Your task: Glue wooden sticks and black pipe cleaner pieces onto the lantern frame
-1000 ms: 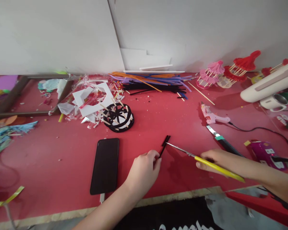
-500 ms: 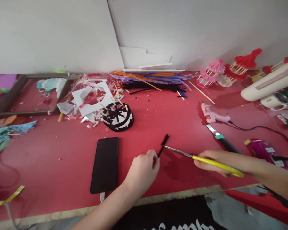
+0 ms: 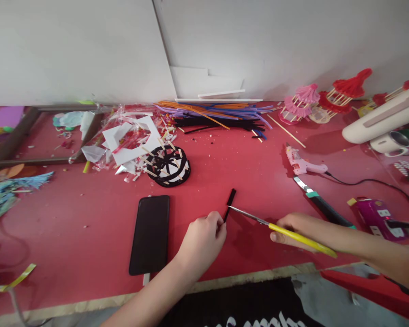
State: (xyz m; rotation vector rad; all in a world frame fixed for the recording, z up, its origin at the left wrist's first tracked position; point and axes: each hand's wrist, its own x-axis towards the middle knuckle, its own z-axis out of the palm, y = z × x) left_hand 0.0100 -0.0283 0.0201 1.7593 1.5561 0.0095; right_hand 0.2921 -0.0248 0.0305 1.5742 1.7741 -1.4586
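Observation:
Near the front of the red table, my left hand pinches a short black pipe cleaner, which sticks up and away past the fingertips. My right hand is closed on yellow-handled scissors, their tips at the middle of the pipe cleaner. Whether the blades have cut through it, I cannot tell. Beyond my left hand sits a round black frame with wooden sticks standing in it. A black phone lies to the left of my left hand.
Bundled pipe cleaners lie along the wall. A pink glue gun, a utility knife and a purple power strip are at right. Pink and red stick models stand behind. White foam scraps and a dark wooden frame lie left.
The scissors and my right hand have shifted slightly left. The black pipe cleaner's free end has also moved a little to the left, while my left hand stays nearly still.

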